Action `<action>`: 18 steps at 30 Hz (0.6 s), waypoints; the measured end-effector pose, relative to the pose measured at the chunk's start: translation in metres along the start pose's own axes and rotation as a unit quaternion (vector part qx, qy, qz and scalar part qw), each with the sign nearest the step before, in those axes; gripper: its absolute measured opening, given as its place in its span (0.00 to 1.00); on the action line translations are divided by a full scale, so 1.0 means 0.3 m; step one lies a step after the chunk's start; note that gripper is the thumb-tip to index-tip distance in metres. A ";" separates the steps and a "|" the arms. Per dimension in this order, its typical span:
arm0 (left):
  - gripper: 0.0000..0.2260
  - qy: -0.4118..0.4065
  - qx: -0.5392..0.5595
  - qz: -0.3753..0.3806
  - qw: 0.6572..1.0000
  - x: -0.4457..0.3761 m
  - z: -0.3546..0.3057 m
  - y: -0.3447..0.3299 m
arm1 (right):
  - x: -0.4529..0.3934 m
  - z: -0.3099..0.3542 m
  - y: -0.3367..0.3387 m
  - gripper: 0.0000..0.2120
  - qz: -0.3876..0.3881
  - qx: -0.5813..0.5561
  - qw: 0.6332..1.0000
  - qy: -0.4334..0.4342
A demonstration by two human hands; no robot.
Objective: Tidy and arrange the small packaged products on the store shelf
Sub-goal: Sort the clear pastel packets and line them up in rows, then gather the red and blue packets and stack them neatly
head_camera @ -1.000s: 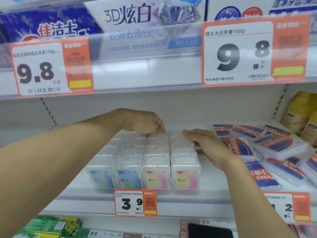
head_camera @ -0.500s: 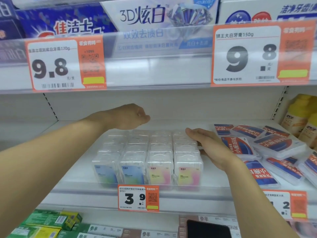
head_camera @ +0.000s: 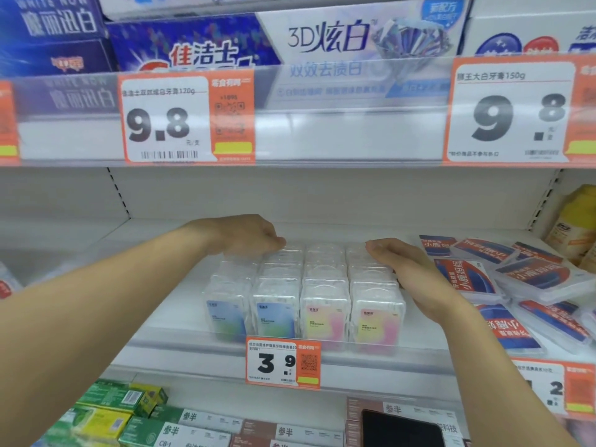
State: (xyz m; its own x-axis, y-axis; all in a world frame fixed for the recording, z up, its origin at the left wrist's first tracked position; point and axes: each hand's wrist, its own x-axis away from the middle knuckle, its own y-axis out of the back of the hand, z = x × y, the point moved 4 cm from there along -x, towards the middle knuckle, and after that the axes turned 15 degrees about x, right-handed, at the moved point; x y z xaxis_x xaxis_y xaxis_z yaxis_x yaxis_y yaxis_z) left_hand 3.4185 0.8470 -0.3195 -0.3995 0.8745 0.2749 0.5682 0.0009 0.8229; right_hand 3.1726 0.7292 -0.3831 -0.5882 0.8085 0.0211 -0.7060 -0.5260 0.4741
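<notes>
Our left hand hung curled over the back left of the clear floss-pick boxes, gripping nothing. These stood in four tidy rows mid-shelf. Our right hand lay flat against their right side. The red-labelled flat packs still lay jumbled, we judged.

Bright even shop light, soft blur, bowed wide-angle edges.

L hand fingers curled loosely, holding nothing; R hand flat, fingers straight; both arms extended fwd.
</notes>
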 end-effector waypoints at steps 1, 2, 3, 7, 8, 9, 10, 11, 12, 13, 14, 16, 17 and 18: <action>0.14 0.000 0.001 0.003 1.000 -0.001 0.000 -0.002 | -0.001 -0.002 0.000 0.15 -0.001 0.000 1.000 -0.001; 0.14 -0.002 0.003 0.007 1.000 0.000 -0.001 -0.004 | -0.002 -0.005 0.001 0.15 -0.001 0.003 1.000 -0.001; 0.13 -0.004 0.005 0.011 1.000 0.000 -0.003 -0.006 | -0.003 -0.007 0.001 0.16 -0.001 0.007 1.000 -0.002; 0.13 0.000 0.019 0.019 1.000 -0.002 -0.001 -0.013 | 0.000 -0.011 0.003 0.17 0.004 0.014 1.000 -0.006; 0.12 0.005 0.028 0.022 0.999 -0.001 0.002 -0.013 | 0.002 -0.010 0.004 0.18 0.005 0.015 1.000 -0.006; 0.13 0.011 0.037 0.027 0.999 0.002 0.004 -0.013 | 0.003 -0.011 0.004 0.18 0.005 0.016 1.000 -0.007; 0.14 0.015 0.049 0.032 0.998 0.006 0.004 -0.013 | 0.005 -0.012 0.005 0.19 0.003 0.018 1.000 -0.008; 0.15 0.018 0.058 0.033 0.998 0.007 0.003 -0.013 | 0.009 -0.011 0.005 0.20 -0.001 0.019 1.000 -0.010; 0.16 0.018 0.064 0.030 0.997 0.009 0.002 -0.013 | 0.014 -0.012 0.006 0.21 -0.006 0.021 1.000 -0.011; 0.17 0.018 0.066 0.024 0.997 0.013 -0.001 -0.013 | 0.017 -0.012 0.006 0.21 -0.010 0.023 1.000 -0.013; 0.17 0.014 0.067 0.017 0.997 0.015 -0.005 -0.013 | 0.019 -0.014 0.007 0.21 -0.011 0.025 1.000 -0.013; 0.18 0.003 0.066 0.009 0.998 0.018 -0.011 -0.014 | 0.026 -0.009 0.001 0.19 -0.001 0.016 1.000 -0.010; 0.20 -0.001 0.062 0.002 0.998 0.021 -0.016 -0.014 | 0.030 -0.005 -0.002 0.19 0.005 0.008 1.000 -0.010; 0.21 -0.006 0.054 -0.011 0.998 0.025 -0.023 -0.012 | 0.035 -0.002 0.000 0.20 0.005 0.003 1.000 -0.013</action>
State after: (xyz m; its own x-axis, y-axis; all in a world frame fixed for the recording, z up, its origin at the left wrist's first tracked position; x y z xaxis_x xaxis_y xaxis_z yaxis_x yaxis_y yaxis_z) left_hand 3.4085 0.8501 -0.3170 -0.4045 0.8795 0.2506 0.6337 0.0720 0.7702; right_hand 3.1662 0.7376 -0.3836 -0.5843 0.8101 0.0485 -0.6982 -0.5322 0.4788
